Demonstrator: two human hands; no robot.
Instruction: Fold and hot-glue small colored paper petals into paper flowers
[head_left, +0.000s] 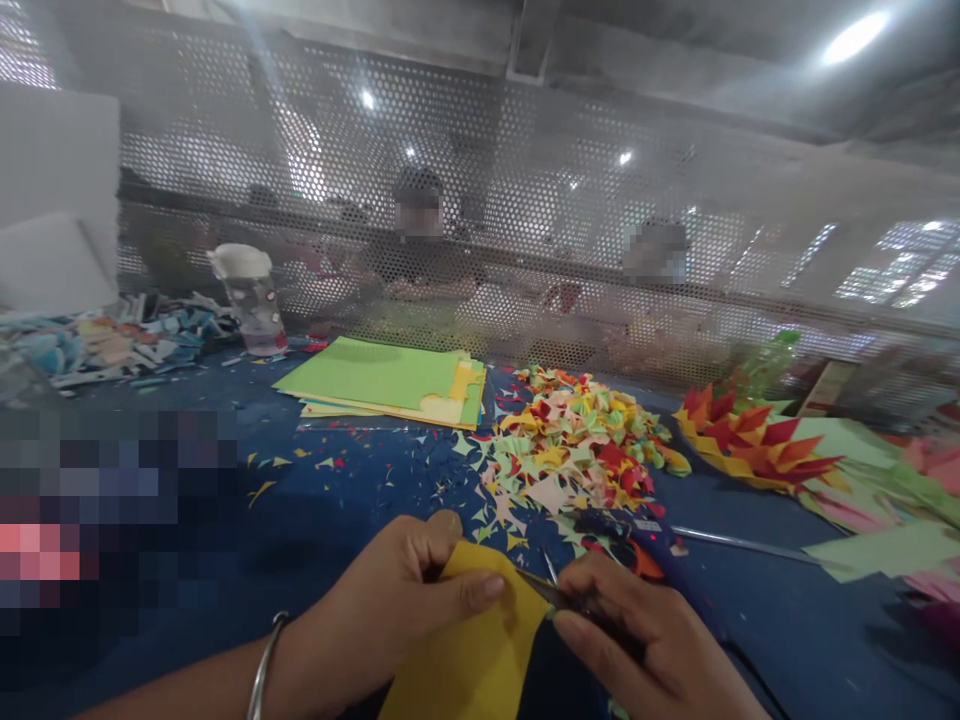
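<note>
A sheet of yellow paper [469, 650] is in my left hand [420, 590], pinched near its top edge between thumb and fingers. A silver bangle [268, 665] circles my left wrist. My right hand [630, 625] is closed around a pair of scissors [541, 589]. The scissors' dark pointed blade lies at the paper's upper right edge, and their handles are hidden within my fingers. Just beyond my hands is a heap of small cut paper scraps [577, 440] in red, yellow, green and pink.
Stacked green and yellow sheets [382, 375] lie at the back of the blue table [315, 560]. A lidded cup [251, 300] stands left of them. Red and orange pointed paper pieces [757, 440] lie to the right. A perforated metal screen [487, 200] rises behind, with people beyond it.
</note>
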